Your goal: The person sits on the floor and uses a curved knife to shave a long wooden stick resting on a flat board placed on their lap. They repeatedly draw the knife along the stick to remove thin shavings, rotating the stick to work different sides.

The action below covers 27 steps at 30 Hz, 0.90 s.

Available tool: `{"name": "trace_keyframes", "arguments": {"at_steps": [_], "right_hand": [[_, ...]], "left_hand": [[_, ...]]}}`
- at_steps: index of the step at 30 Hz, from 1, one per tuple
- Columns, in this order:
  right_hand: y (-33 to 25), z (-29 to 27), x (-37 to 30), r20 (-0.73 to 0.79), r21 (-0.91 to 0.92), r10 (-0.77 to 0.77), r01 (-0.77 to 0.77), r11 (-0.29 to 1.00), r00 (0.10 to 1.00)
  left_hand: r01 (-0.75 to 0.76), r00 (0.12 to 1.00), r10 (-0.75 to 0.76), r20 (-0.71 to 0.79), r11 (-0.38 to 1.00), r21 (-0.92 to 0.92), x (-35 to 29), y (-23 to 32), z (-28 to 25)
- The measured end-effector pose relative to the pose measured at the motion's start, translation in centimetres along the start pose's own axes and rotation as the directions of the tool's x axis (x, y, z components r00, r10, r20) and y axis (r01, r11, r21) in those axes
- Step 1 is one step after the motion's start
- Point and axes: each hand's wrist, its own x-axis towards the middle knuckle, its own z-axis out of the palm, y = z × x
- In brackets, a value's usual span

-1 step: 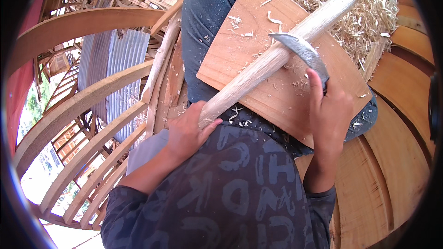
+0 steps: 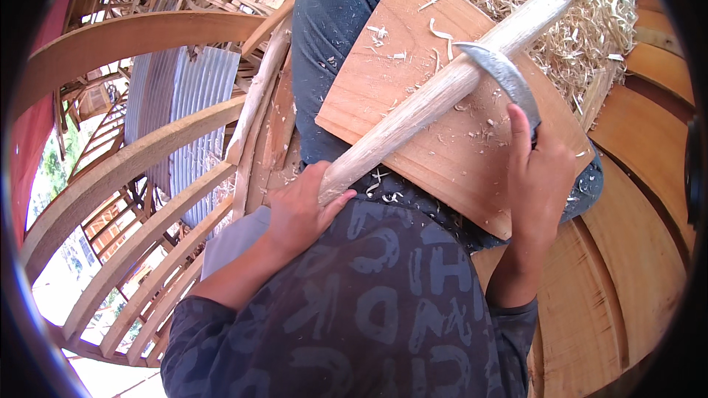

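A long, pale, peeled wooden pole (image 2: 413,121) slants from my lap up to the far right, lying over a wooden board (image 2: 435,177) across my legs. My left hand (image 2: 301,205) is closed round the pole's near end, its thumb stretched along the side. In my right hand (image 2: 542,169) is a curved knife (image 2: 509,79), its handle mostly hidden by the fingers, thumb up against the base of the blade. The hooked grey blade crosses over the pole around its middle, with its tip on the far left side. Thin wood curls lie scattered on the board.
A thick heap of wood shavings (image 2: 582,66) lies beyond the board. Curved wooden ribs (image 2: 147,133) arch on the left, with corrugated metal sheets (image 2: 199,118) and scrap sticks behind them. Curved planks (image 2: 634,169) rise on the right.
My right hand and the curved knife have shifted a little to the right, and the blade now sits slightly farther up the pole. My left hand stays in place.
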Motion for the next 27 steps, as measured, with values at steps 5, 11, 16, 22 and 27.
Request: {"name": "trace_keyframes", "arguments": {"at_steps": [5, 11, 16, 22, 27], "right_hand": [[0.8, -1.1, 0.3, 0.05, 0.088, 0.051, -0.055, 0.995, 0.997], [-2.9, 1.6, -3.6, 0.13, 0.13, -0.246, 0.23, 0.965, 0.961], [-1.6, 1.1, -2.1, 0.072, 0.04, -0.118, 0.115, 0.993, 0.99], [3.3, -0.6, 0.3, -0.047, 0.204, 0.222, -0.208, 0.957, 0.974], [0.8, -1.2, -3.2, 0.054, 0.203, 0.014, -0.025, 0.979, 0.998]], "left_hand": [[-0.01, 1.0, 0.01, 0.011, 1.0, 0.01, 0.1, 0.0, -0.1], [-0.018, 0.998, 0.018, 0.064, 1.0, 0.0, 0.2, 0.3, -0.3], [-0.014, 0.996, 0.017, 0.083, 0.999, -0.044, 0.3, 0.3, -0.4], [0.013, 0.991, 0.001, 0.137, 0.995, -0.103, 0.1, 0.8, -0.8], [0.107, 0.977, -0.064, 0.201, 0.972, -0.209, 0.3, 1.4, -1.0]]}}
